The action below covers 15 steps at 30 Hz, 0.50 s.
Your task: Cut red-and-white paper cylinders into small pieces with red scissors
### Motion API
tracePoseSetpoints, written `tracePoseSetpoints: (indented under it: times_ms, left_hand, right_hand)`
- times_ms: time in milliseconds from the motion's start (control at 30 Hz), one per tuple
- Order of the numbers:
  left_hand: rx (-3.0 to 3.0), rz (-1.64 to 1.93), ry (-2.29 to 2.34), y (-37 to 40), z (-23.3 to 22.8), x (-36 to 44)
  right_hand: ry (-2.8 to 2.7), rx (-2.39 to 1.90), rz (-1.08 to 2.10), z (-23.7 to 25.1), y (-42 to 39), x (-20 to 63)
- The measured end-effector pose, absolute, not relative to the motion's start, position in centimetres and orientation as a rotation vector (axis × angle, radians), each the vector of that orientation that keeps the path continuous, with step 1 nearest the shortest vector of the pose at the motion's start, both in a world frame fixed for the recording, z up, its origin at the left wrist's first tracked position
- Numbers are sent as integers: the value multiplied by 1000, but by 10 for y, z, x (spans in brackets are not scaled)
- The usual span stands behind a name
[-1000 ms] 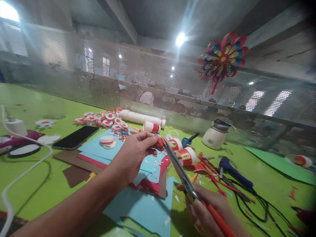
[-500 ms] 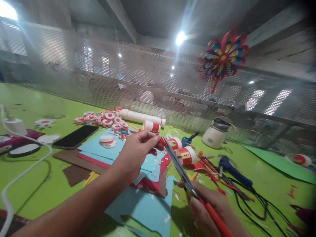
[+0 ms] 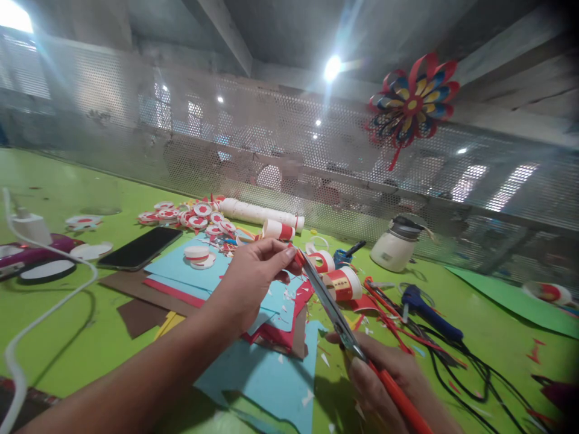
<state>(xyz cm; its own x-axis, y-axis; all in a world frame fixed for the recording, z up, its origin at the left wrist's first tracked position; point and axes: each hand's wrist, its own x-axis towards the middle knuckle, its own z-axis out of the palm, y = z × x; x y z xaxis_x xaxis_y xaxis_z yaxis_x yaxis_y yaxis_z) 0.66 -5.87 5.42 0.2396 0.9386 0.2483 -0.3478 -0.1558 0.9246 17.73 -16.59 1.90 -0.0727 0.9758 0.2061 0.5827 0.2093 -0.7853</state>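
My left hand (image 3: 256, 274) pinches a small red piece of paper (image 3: 299, 258) between thumb and fingertips, above the stacked sheets. In my right hand (image 3: 384, 377) are scissors (image 3: 332, 310) with red-orange handles. Their blades look nearly closed, with the tips at the red piece; whether they bite into it I cannot tell. Light blue paper (image 3: 169, 265) lies below my left hand, over red and brown sheets, with white snippets scattered on it. On that stack rests a small white paper shape with a red band (image 3: 199, 256).
Several red-and-white paper discs (image 3: 198, 223) and a white roll (image 3: 262, 213) lie at the back. A phone (image 3: 140, 247) and white cable (image 3: 49, 313) are left. Paper cups (image 3: 344, 284), a blue glue gun (image 3: 429, 313) with black cord and a white jug (image 3: 395, 244) are right.
The view has shifted very slightly. Both hands keep nearly the same pose, and the scissor tips stay at the red piece of paper.
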Motion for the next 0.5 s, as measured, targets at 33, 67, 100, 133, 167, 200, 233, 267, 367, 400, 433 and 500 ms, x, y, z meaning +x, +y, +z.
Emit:
tracePoseSetpoints:
  times_ms: [33, 67, 100, 133, 167, 200, 233, 267, 367, 400, 433, 500]
  left_hand:
    - [1227, 1280, 655, -59, 54, 7]
    - [1227, 1280, 655, -59, 54, 7]
    - [1227, 1278, 655, -59, 54, 7]
    - [1226, 1277, 655, -59, 54, 7]
    - [1224, 1277, 654, -60, 54, 7]
    - [1220, 1276, 653, -60, 54, 7]
    - [1215, 1275, 650, -60, 54, 7]
    - [1209, 1274, 648, -60, 54, 7]
    - [1188, 1267, 636, -59, 53, 6]
    - [1182, 1265, 631, -58, 52, 6]
    - [1177, 1262, 625, -58, 52, 6]
    - [1174, 1254, 609, -57, 51, 5]
  right_hand:
    - [-1748, -1462, 672, 19, -166, 177]
    - [-1746, -1462, 659, 19, -166, 177]
    - [-1744, -1462, 646, 19, -166, 177]
    - [-1738, -1462, 642, 18, -166, 177]
    - [-1726, -1464, 650, 18, -166, 177]
    - [-1710, -1468, 670, 17, -167, 177]
    - [-1693, -1472, 695, 17, -167, 177]
    - [-1678, -1474, 721, 16, -167, 177]
    - [-1656, -1477, 765, 14, -167, 177]
    - [-1657, -1477, 762, 14, -166, 177]
    - [-1658, -1476, 753, 13, -165, 177]
    - [-1659, -1469, 730, 13, -163, 177]
